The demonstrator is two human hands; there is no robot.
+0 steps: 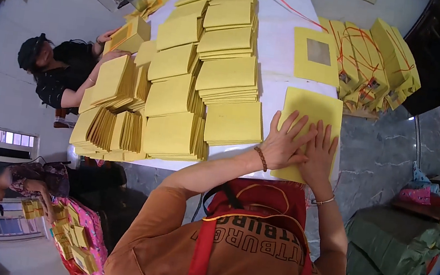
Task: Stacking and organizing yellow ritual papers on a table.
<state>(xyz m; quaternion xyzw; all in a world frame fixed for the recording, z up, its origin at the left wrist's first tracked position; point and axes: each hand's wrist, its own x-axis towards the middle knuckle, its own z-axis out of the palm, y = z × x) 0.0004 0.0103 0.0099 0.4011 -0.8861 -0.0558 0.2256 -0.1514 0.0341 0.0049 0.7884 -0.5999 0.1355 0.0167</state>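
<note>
White-covered rectangular table [280, 13]. Yellow, rectangular folded-paper stacks [229, 72] stand at 10 o'clock from the flat yellow rectangular paper piece [312, 101], itself at the table's 4 o'clock. Bare left hand [283, 146] palm-down on it, fingers spread wide; bare right hand [318, 159], at left's 3 o'clock, pressed flat, fingers moderately parted.

Large dark capital letters stand in rows across the chest of the brown-orange short-sleeved fabric T-shirt [161, 257], partly covered by the red fabric apron [300, 202]. Small dark patches on the yellow folded-paper bundles tied with red cord [359, 58] are too small to tell as lettering or pictures.
</note>
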